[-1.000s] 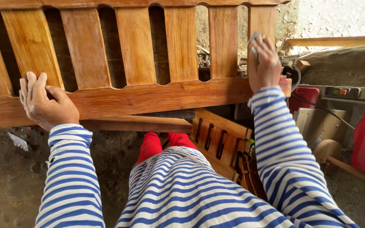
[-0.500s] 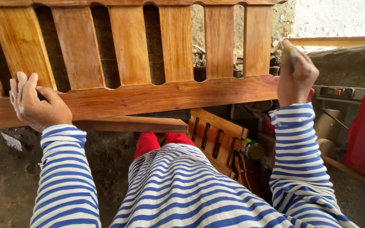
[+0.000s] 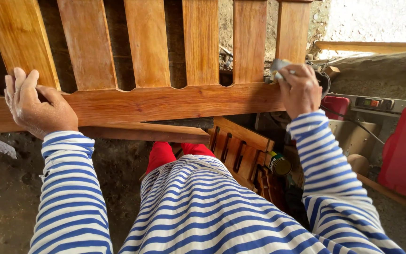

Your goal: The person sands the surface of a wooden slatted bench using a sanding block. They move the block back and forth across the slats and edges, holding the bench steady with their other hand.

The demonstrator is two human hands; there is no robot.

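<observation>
A slatted wooden panel (image 3: pixel 165 101) of orange-brown wood stands in front of me, with upright slats above a wavy bottom rail. My left hand (image 3: pixel 36 106) grips the rail near its left end, fingers hooked over the top edge. My right hand (image 3: pixel 299 87) is at the rail's right end, at the foot of the last slat (image 3: pixel 291 33). It is closed on a small grey sanding pad (image 3: pixel 278 66) that presses against the wood. Both sleeves are blue and white striped.
Under the panel lie a loose wooden board (image 3: pixel 151 133), a smaller slatted piece (image 3: pixel 240 150) and a small tin can (image 3: pixel 278 164). Red power tools (image 3: pixel 405 150) and a grey machine (image 3: pixel 377 101) sit at the right. The ground is dusty earth (image 3: pixel 5 188).
My right hand swung out to the right past the panel's end, then came back left and down onto the rail's right end. The left hand stayed gripping the rail.
</observation>
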